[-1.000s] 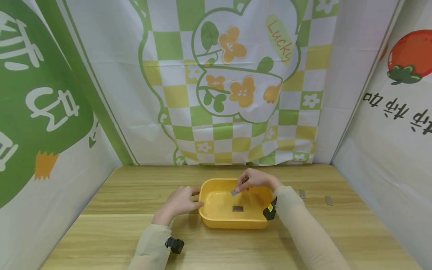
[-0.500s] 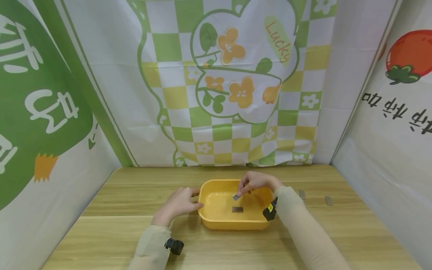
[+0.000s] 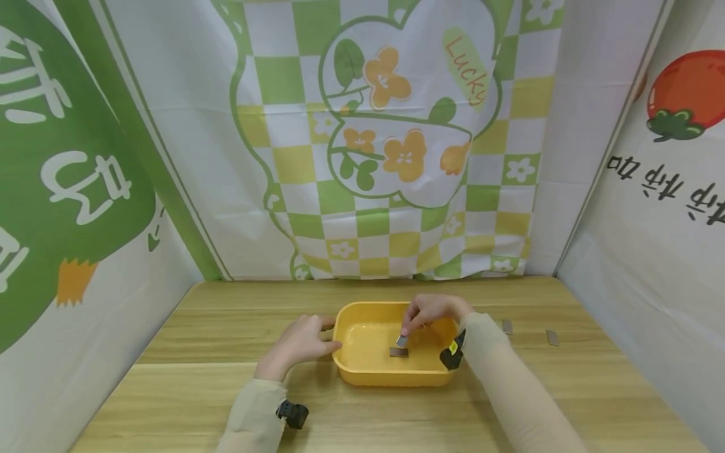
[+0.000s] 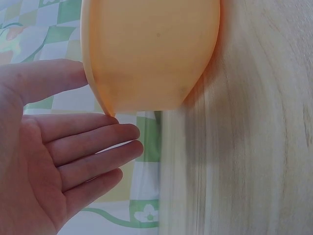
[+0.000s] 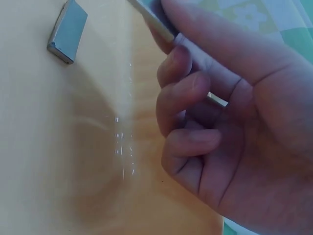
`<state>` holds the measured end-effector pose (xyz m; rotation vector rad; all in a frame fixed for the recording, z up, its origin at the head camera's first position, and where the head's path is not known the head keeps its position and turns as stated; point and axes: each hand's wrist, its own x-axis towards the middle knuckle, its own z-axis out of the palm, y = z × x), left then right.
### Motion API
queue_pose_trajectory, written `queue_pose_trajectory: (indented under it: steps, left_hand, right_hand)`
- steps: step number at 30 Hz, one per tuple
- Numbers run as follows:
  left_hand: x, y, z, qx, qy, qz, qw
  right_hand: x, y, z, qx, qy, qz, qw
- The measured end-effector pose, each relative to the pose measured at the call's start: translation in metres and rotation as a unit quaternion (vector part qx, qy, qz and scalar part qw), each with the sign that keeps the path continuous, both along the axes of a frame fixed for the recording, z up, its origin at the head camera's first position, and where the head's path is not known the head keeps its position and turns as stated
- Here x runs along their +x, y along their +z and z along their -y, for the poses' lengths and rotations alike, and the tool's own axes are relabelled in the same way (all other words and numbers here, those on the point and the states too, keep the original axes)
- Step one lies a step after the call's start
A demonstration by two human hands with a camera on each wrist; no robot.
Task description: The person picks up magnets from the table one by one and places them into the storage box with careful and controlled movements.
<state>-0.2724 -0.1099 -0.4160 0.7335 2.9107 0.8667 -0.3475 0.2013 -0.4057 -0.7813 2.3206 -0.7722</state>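
Note:
A yellow rectangular plastic basin [image 3: 393, 378] stands on the wooden table. Inside it, a small grey rectangular block [image 3: 399, 353] lies flat on the bottom; the right wrist view shows this block [image 5: 68, 33] too. My right hand [image 3: 428, 309] reaches over the basin's right part and pinches a second grey block [image 3: 401, 341] between thumb and index finger, low over the first one. The other fingers of that hand curl in beneath. My left hand [image 3: 303, 340] touches the basin's left end at the rim, its fingers fairly straight in the left wrist view.
Two more grey blocks, a nearer one [image 3: 506, 326] and a farther one [image 3: 552, 338], lie on the table [image 3: 226, 402] to the right of the basin, beyond my right sleeve. A patterned cloth [image 3: 317, 207] hangs behind the table, with printed cloths at both sides.
My right hand has moved down and slightly right with the pinched block, bringing it closer to the block in the basin. The left hand has stayed at the rim.

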Motion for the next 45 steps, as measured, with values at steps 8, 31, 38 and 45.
queue_pose_trajectory:
  steps: [8,31,38,45]
  left_hand:
    - [0.000,-0.001,-0.001,0.004,0.000,0.007,1.0000]
    - [0.001,-0.002,0.000,0.001,0.010,-0.001,1.0000]
    - [0.001,-0.001,-0.001,-0.006,0.017,-0.005,0.9998]
    - [0.001,-0.001,-0.001,-0.009,0.014,-0.007,0.9998]
  right_hand:
    - [0.000,-0.001,0.000,0.027,-0.016,0.004,1.000]
    - [0.014,0.027,-0.025,-0.009,-0.046,-0.044,0.998]
    - [0.014,0.026,-0.034,-0.056,-0.051,-0.061,0.995]
    - [0.015,0.023,-0.046,-0.075,-0.057,-0.094,0.991]
